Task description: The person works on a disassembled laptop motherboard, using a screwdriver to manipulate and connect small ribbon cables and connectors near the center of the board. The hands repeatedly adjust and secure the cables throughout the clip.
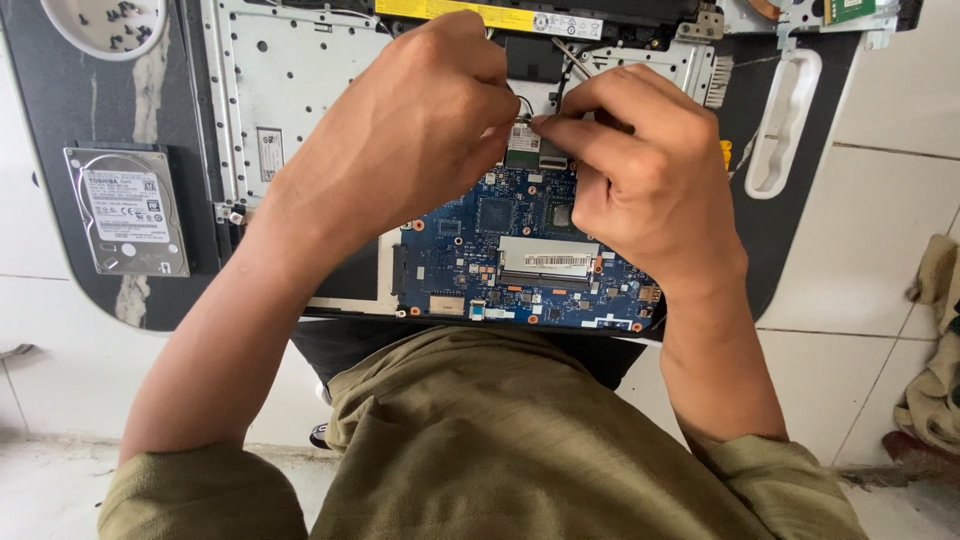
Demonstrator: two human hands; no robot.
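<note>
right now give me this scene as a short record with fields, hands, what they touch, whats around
surface: dark tray-like board on pale tiles
left hand: left hand curled over the small card at the top edge of the blue circuit board
right hand: right hand, fingertips pinching at the same small card
grip: both pinch thin wires there; cannot tell how firmly
base: grey metal laptop frame under the board
left of frame: silver hard drive
top left: white dish with small dark screws
right edge: crumpled cloth
</note>
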